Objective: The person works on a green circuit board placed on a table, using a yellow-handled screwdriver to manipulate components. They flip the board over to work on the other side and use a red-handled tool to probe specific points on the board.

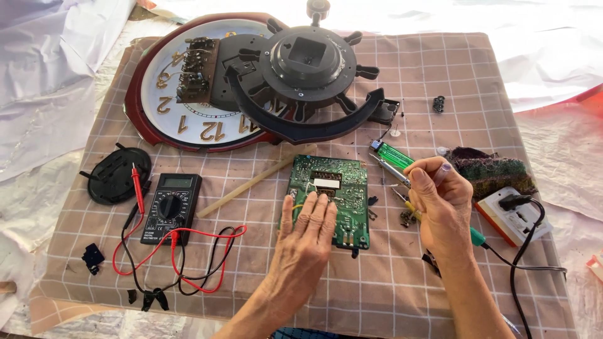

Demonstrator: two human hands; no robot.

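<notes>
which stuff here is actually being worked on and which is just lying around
In hand:
left hand pressing on the green circuit board
right hand holding the soldering iron

Lying about:
multimeter
wall clock
green lighter
wooden stick
power strip

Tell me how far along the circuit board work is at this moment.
Done: the wall clock lies opened, and the green circuit board is out on the cloth. In hand: the left hand presses flat on the board while the right hand holds a soldering iron beside it. Left: the multimeter lies unused; the clock remains unassembled.
</notes>
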